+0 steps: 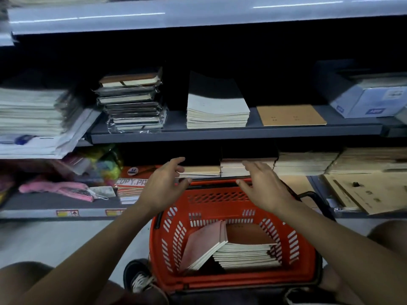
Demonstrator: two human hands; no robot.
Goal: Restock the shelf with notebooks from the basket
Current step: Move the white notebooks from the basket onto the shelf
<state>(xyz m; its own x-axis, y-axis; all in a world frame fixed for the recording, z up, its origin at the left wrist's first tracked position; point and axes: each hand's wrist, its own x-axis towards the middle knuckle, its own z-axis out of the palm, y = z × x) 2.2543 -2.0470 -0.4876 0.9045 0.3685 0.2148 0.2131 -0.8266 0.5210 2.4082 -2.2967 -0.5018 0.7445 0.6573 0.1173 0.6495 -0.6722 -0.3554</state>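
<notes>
A red plastic basket (220,201) stands on the floor below me. Inside it lies a stack of brown-covered notebooks (248,252), with a pink-covered bundle (203,245) leaning against its left side. My left hand (164,188) and my right hand (264,188) hover empty above the basket's far rim, fingers spread, palms facing each other. Just beyond my hands, low stacks of notebooks (233,169) lie on the bottom shelf (44,213).
The middle shelf (231,133) carries wrapped dark notebooks (132,100), a white stack (217,108), a thin brown notebook (290,115) and a blue-white box (365,97). Paper packs sit far left. A pink pouch (59,189) and brown stacks (306,162) lie on the bottom shelf. My shoe (138,276) stands beside the basket.
</notes>
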